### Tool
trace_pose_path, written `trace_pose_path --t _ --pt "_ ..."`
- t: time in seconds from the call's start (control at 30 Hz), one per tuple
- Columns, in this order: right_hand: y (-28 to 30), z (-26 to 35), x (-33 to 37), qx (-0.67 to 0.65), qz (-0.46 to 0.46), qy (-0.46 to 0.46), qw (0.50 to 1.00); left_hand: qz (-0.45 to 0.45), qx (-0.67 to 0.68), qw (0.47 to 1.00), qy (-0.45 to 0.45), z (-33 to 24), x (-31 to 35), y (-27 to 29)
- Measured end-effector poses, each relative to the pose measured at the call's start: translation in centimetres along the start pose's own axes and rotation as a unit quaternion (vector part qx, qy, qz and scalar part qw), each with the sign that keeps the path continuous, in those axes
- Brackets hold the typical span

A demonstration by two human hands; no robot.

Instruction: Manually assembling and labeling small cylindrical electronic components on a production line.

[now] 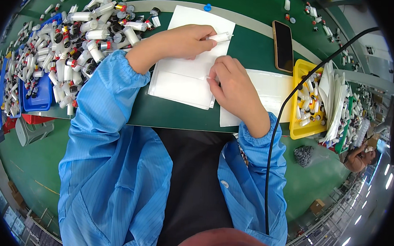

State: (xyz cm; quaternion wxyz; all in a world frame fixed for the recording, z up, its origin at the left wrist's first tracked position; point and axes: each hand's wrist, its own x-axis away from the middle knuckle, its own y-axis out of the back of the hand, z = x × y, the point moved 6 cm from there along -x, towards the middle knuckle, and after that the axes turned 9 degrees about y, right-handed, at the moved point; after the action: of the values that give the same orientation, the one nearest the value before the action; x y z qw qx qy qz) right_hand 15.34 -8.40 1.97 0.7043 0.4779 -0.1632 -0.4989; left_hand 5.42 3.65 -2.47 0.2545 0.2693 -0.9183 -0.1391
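Note:
My left hand (190, 40) is closed around a small white cylinder (220, 37) with a thin tip pointing right, pinched between thumb and fingers. Beneath it lies a white sheet (181, 88), like paper or label backing, on the green table (153, 116). Just right of the sheet's middle, my right hand (229, 82) has its fingers curled and its thumb close to the index finger. Something small and white shows at those fingertips, too small to name. The two hands are apart.
A heap of white cylinders with red and black ends (97, 33) covers the left side, around blue trays (40, 92). At right are a phone (283, 46), another white sheet (270, 89) and a yellow tray (310, 131) of small parts. A black cable (273, 162) hangs across.

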Motion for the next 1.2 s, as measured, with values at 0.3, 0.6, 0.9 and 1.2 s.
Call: trace_pose_path --t 0.3,0.6,0.9,1.2 --pt "3.8 -4.7 -2.2 -0.392 -0.362 -0.085 0.841 -0.029 0.351 0.936 0.015 -1.6 0.4 1.8" --pt "0.2 -5.0 -5.5 -0.201 -0.369 -0.01 0.907 0.119 0.66 0.727 -0.148 -3.1 0.4 2.8" --pt "-0.4 -7.3 -4.4 -0.69 -0.356 -0.098 0.622 0.044 0.46 0.87 -0.175 -3.4 0.2 1.8" --pt "-0.4 -6.5 -4.6 -0.534 -0.35 -0.103 0.762 -0.123 0.371 0.902 -0.185 -2.5 0.0 3.0"
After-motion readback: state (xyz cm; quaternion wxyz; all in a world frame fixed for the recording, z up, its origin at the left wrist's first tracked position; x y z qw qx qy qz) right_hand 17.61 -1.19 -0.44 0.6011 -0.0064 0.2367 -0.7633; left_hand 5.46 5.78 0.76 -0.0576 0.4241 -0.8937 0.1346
